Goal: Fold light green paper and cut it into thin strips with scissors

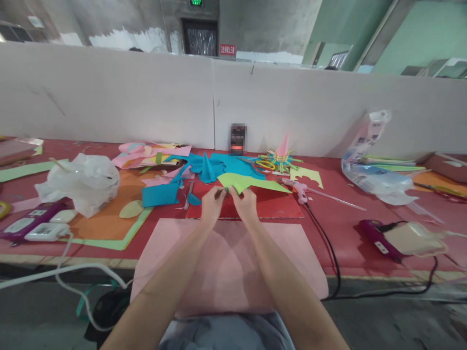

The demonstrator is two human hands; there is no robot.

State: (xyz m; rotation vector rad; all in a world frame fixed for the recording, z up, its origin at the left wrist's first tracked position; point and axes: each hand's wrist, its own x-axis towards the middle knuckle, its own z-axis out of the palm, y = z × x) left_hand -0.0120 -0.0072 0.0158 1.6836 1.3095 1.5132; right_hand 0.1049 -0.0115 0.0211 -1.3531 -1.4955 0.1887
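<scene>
A bright green sheet of paper point(255, 183) is pinched at its near edge by my left hand point(213, 201) and my right hand point(244, 199). Both hands are closed, fingertips almost touching at the middle of the edge, where the paper bends. Below the hands lies a red board point(280, 208), with a large pink sheet point(233, 257) nearer my lap. Behind the green paper are a blue paper cone point(205, 167) and cut blue paper point(222, 160). A pink glue gun point(300, 191) with a clear stick rests just right of the green sheet.
Yellow-handled scissors point(265, 166) lie near a pink cone on a woven paper base point(282, 150). At left are a white plastic bag point(82, 180), orange paper point(102, 221) and a purple power strip point(34, 221). A second power strip point(381, 240), with cables, sits at right.
</scene>
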